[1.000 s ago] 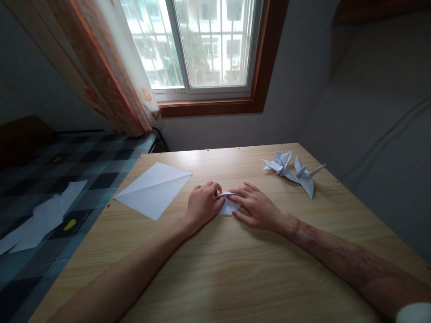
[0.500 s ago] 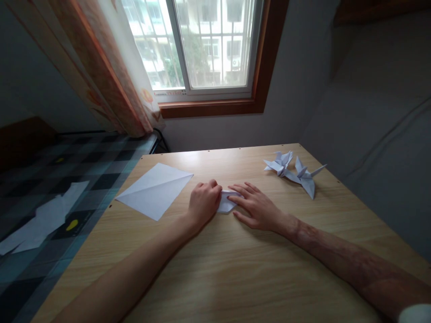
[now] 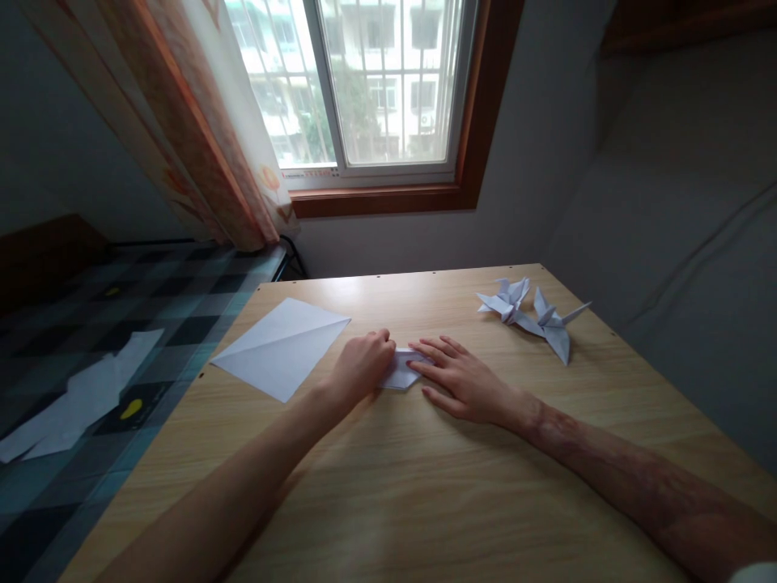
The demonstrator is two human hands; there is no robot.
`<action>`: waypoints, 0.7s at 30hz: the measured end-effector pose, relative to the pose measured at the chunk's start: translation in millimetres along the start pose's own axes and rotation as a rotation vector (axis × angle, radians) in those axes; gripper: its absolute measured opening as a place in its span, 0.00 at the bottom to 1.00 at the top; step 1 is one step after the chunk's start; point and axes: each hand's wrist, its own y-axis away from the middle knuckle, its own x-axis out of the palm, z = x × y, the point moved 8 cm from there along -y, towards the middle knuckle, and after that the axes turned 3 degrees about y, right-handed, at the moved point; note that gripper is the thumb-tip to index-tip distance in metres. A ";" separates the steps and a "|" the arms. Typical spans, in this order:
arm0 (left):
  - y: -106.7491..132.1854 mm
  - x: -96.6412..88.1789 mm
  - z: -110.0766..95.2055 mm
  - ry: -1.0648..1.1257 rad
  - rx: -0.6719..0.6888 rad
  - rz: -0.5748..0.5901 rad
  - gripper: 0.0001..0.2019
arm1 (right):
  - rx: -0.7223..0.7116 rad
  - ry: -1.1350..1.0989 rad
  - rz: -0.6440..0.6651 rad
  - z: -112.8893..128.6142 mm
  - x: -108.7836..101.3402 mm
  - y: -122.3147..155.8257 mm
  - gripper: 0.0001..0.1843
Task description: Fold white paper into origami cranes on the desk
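Observation:
A small folded piece of white paper (image 3: pixel 401 375) lies on the wooden table between my hands. My left hand (image 3: pixel 366 362), fingers curled and closed, presses on its left end. Fairly flat, with the fingers stretched out, my right hand (image 3: pixel 456 377) rests its fingertips on the paper's right part. Those fingers hide the right end of the paper, and my left hand covers its other end.
Left of my hands lies a creased white paper sheet (image 3: pixel 284 350) on the table (image 3: pixel 388 486). At the back right sit folded paper cranes (image 3: pixel 551 320). Paper scraps (image 3: pixel 91 397) lie on the checked bed (image 3: pixel 200 283) beside the table. A window (image 3: pixel 388 89) is ahead.
My left hand has slid a little to the left along the folded paper, uncovering more of its lower edge. My right hand stays nearly in place. The view has tilted slightly.

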 end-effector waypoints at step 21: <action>7.1 10.4 -13.1 -0.144 -0.024 -0.013 0.15 | -0.003 0.049 0.029 1.9 -0.2 -0.1 0.29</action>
